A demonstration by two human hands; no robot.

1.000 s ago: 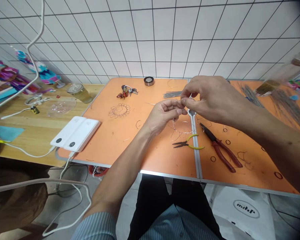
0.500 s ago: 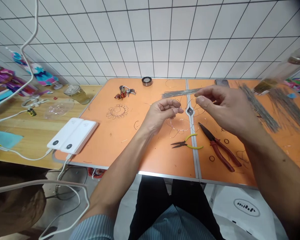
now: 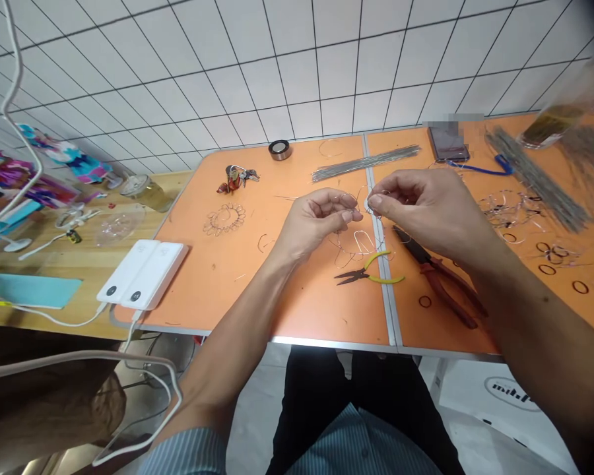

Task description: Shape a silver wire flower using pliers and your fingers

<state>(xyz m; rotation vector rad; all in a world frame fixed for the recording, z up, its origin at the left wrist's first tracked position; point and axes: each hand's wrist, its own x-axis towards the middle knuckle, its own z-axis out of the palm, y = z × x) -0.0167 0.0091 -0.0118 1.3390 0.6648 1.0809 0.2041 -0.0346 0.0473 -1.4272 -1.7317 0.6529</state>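
Observation:
My left hand point(image 3: 321, 218) pinches a thin wire piece point(image 3: 359, 249) bent into loops, whose lower part hangs over the orange table. Close beside it, my right hand point(image 3: 410, 204) has thumb and forefinger pressed together on the same fine wire; the exact grip is hard to see. Below the hands lie small yellow-handled pliers point(image 3: 361, 270), spread apart. Larger red-handled pliers point(image 3: 440, 280) rest under my right wrist. A finished-looking ring of wire loops point(image 3: 224, 220) lies flat to the left.
Behind my hands lies a bundle of straight wires point(image 3: 366, 163). A tape roll point(image 3: 280, 150) and keys point(image 3: 236, 178) sit at the back left, a phone point(image 3: 448, 142) at the back right. More wire bundles point(image 3: 539, 178) and a white power bank point(image 3: 143, 274) flank the work area.
My right hand has moved left and down, closer to my left hand. The view has turned to the right, showing more of the phone, blue strip and loose wire pieces.

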